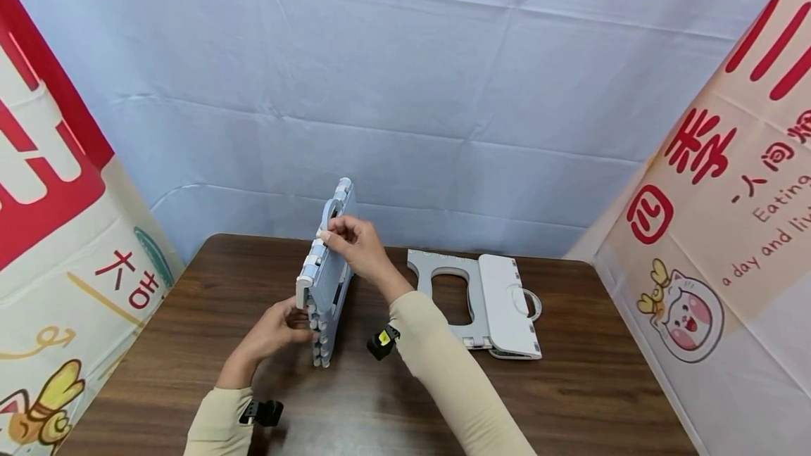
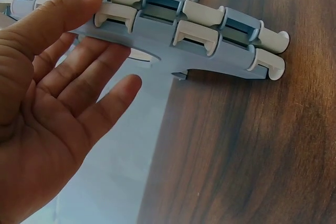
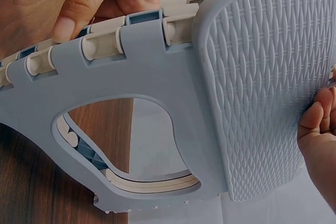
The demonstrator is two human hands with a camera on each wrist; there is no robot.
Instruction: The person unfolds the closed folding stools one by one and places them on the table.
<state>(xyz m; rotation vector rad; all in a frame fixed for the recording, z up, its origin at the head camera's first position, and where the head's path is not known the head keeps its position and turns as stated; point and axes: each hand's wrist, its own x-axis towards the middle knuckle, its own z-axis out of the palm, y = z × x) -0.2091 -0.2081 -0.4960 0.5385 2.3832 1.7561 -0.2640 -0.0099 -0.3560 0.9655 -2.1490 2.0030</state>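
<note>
A blue-grey folding step stool (image 1: pixel 328 301), its panels folded flat together, stands on edge at the left of the table. My left hand (image 1: pixel 274 329) grips its near hinged side, thumb on the row of hinge knuckles (image 2: pixel 197 38) and fingers on the opposite face. At the top, my right hand (image 1: pixel 360 248) pinches the seat's edge beside the small carry handle (image 1: pixel 327 214). The right wrist view shows the woven-textured seat panel (image 3: pixel 270 82) and a leg panel with a large opening. There, the right fingers curl at the seat's far edge, partly cut off by the frame.
A second folding stool, with a white seat (image 1: pixel 507 301) and a grey leg panel (image 1: pixel 469 266), lies on the brown wooden table (image 1: pixel 589 371) to the right. Behind the table hangs a pale blue cloth (image 1: pixel 393 90); printed banners (image 1: pixel 716 231) flank both sides.
</note>
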